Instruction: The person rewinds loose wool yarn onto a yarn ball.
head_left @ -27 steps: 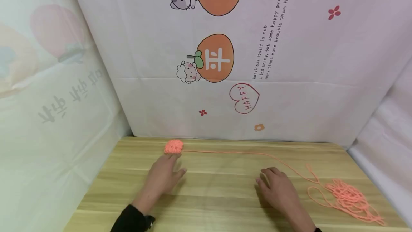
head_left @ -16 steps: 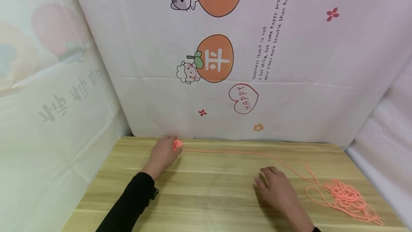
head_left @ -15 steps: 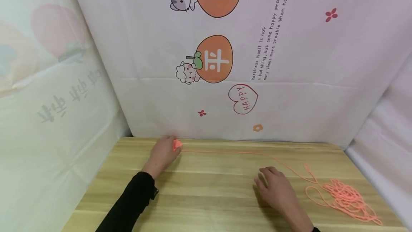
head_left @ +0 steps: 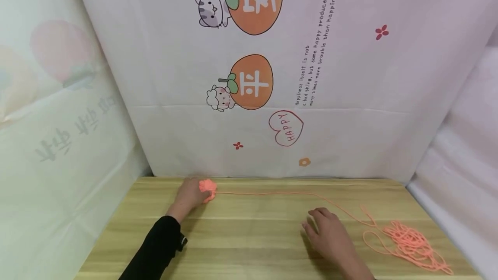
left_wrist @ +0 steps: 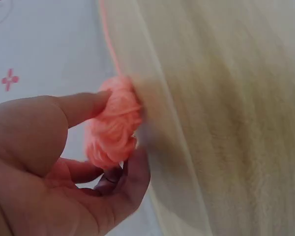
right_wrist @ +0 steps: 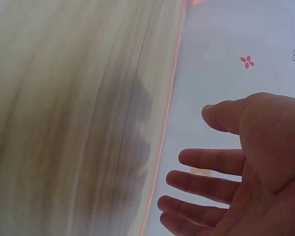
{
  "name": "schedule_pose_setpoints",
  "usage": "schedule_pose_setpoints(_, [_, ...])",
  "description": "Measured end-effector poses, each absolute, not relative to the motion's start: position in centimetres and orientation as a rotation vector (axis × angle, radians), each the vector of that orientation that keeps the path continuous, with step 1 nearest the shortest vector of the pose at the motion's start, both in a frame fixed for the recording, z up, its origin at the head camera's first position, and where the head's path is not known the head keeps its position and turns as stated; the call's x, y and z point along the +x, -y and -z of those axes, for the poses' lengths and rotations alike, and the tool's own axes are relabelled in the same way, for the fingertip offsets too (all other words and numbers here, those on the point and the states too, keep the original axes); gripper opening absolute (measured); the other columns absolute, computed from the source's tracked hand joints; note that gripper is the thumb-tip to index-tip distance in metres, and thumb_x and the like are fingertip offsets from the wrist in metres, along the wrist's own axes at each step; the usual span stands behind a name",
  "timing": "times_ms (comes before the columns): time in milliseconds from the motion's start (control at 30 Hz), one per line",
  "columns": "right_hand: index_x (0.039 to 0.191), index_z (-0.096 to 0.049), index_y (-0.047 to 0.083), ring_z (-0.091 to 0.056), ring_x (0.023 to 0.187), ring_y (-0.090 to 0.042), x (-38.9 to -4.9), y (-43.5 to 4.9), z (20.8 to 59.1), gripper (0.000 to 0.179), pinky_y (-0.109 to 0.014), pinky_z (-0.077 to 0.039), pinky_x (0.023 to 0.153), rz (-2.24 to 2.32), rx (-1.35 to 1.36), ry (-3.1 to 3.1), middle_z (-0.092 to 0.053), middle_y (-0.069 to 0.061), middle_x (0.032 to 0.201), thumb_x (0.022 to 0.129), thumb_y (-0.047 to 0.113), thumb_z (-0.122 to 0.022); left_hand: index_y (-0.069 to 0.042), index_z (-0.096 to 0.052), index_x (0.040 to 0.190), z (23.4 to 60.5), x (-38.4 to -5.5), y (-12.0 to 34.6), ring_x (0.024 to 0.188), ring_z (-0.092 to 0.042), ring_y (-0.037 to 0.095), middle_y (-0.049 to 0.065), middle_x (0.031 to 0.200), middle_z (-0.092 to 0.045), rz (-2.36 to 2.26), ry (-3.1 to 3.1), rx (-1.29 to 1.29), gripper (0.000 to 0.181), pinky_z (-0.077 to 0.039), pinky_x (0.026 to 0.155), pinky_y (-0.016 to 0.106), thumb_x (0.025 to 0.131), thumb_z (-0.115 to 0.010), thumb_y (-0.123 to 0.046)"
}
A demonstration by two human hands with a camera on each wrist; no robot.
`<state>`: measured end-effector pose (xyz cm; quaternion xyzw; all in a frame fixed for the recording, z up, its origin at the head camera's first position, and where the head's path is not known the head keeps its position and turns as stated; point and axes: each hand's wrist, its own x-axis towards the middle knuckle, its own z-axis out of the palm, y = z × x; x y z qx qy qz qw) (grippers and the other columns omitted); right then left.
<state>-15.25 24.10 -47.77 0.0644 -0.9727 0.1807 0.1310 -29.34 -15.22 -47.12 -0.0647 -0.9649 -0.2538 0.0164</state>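
My left hand (head_left: 188,196) grips a small coral ball of yarn (head_left: 208,185) at the back left of the table. In the left wrist view the thumb presses on one side of the ball and the curled fingers lie along its other side. A single yarn strand (head_left: 268,193) runs from the ball rightward along the back of the table. My right hand (head_left: 328,233) is held over the table at right of centre, its fingers loosely bent and apart, holding nothing. In the right wrist view its palm and fingers (right_wrist: 204,186) show with nothing in them.
A loose tangle of the same coral yarn (head_left: 414,243) lies on the wooden table (head_left: 249,237) at the right, with a few loops trailing off it. White printed cloth (head_left: 175,141) hangs behind the table and at both sides.
My left hand, first touching the ball's near edge, has moved round to its left side and taken hold of it. The right hand stays about where it was. The head view has tilted slightly.
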Motion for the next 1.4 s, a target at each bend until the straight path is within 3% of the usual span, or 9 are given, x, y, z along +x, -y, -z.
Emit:
schedule_pose_setpoints(100, [0.119, -0.064, 0.0, -0.057, 0.107, -0.036, -15.3, -23.9, 47.8, 0.04, -0.053, -0.049, 0.088, -0.528, 0.204, 2.827, -0.06, -0.017, 0.121, 0.093, 0.031, -0.065, 0.0, -0.066, 0.103, 46.6, -28.5, 15.2, 0.082, -0.058, 0.024, 0.011, 0.094, -0.065, 0.947, 2.994, -0.19, 0.032, -0.05, 0.072, 0.038, 0.082, -0.075, -0.023])
schedule_pose_setpoints(267, [0.12, -0.064, 0.0, -0.057, 0.107, -0.036, -15.2, -23.9, 47.6, 0.041, -0.053, -0.049, 0.088, -0.521, 0.232, 2.831, -0.059, -0.017, 0.121, 0.093, 0.031, -0.065, -0.001, -0.063, 0.109, 45.7, -27.0, 14.5, 0.079, -0.056, 0.022, 0.009, 0.093, -0.063, 1.106, 2.971, -0.229, 0.038, -0.048, 0.063, 0.035, 0.083, -0.075, -0.027])
schedule_pose_setpoints(367, [0.119, -0.064, 0.0, -0.058, 0.107, -0.036, -15.2, -23.8, 47.6, 0.041, -0.053, -0.049, 0.088, -0.528, 0.24, 2.825, -0.06, -0.017, 0.121, 0.093, 0.031, -0.065, -0.004, -0.062, 0.109, 44.6, -25.4, 13.5, 0.069, -0.052, 0.019, 0.005, 0.083, -0.059, 1.189, 2.948, -0.342, 0.037, -0.043, 0.056, 0.031, 0.085, -0.074, -0.029])
schedule_pose_setpoints(467, [0.119, -0.064, -0.001, -0.057, 0.107, -0.037, -15.0, -23.9, 47.7, 0.041, -0.054, -0.048, 0.089, -0.541, 0.234, 2.82, -0.06, -0.018, 0.121, 0.092, 0.03, -0.066, -0.006, -0.06, 0.11, 43.5, -23.3, 12.3, 0.065, -0.055, 0.019, 0.004, 0.079, -0.057, 1.311, 2.911, -0.518, 0.037, -0.046, 0.053, 0.031, 0.087, -0.073, -0.031])
schedule_pose_setpoints(633, [0.12, -0.064, -0.001, -0.057, 0.107, -0.037, -14.7, -23.9, 47.6, 0.042, -0.054, -0.048, 0.089, -0.568, 0.249, 2.785, -0.059, -0.018, 0.122, 0.091, 0.029, -0.067, -0.007, -0.058, 0.11, 41.9, -20.1, 9.9, 0.069, -0.065, 0.024, 0.005, 0.083, -0.062, 1.617, 2.814, -0.735, 0.033, -0.057, 0.058, 0.037, 0.089, -0.071, -0.028])
schedule_pose_setpoints(867, [0.125, -0.062, 0.003, -0.055, 0.114, -0.029, -14.3, -22.6, 45.9, 0.042, -0.05, -0.049, 0.09, -0.71, 0.362, 2.707, -0.059, -0.008, 0.125, 0.091, 0.027, -0.069, -0.01, -0.058, 0.107, 41.4, -17.0, 7.5, 0.071, -0.066, 0.019, 0.003, 0.085, -0.065, 1.83, 2.768, -0.811, 0.03, -0.056, 0.058, 0.032, 0.087, -0.073, -0.028])
schedule_pose_setpoints(1033, [0.128, -0.061, 0.009, -0.054, 0.117, -0.02, -13.5, -20.6, 44.1, 0.044, -0.044, -0.049, 0.092, -0.747, 0.504, 2.597, -0.06, -0.001, 0.125, 0.088, 0.027, -0.071, -0.012, -0.06, 0.108, 41.6, -16.3, 6.9, 0.073, -0.065, 0.017, 0.001, 0.088, -0.065, 1.861, 2.74, -0.877, 0.029, -0.057, 0.06, 0.038, 0.088, -0.072, -0.03])
schedule_pose_setpoints(1233, [0.138, -0.053, 0.02, -0.049, 0.122, -0.009, -12.4, -18.2, 43.1, 0.052, -0.04, -0.048, 0.095, -0.795, 0.73, 2.505, -0.055, 0.01, 0.132, 0.09, 0.03, -0.069, -0.018, -0.061, 0.11, 41.5, -15.8, 6.5, 0.083, -0.064, 0.01, -0.006, 0.096, -0.065, 1.764, 2.753, -0.959, 0.03, -0.055, 0.067, 0.029, 0.087, -0.072, -0.034])
schedule_pose_setpoints(1400, [0.142, -0.047, 0.025, -0.049, 0.123, -0.009, -11.8, -17.0, 42.9, 0.053, -0.041, -0.048, 0.095, -0.917, 0.904, 2.481, -0.053, 0.013, 0.135, 0.093, 0.03, -0.066, -0.02, -0.061, 0.108, 41.2, -15.1, 6.3, 0.085, -0.063, 0.008, -0.007, 0.098, -0.065, 1.767, 2.744, -1.039, 0.029, -0.054, 0.07, 0.025, 0.086, -0.074, -0.034])
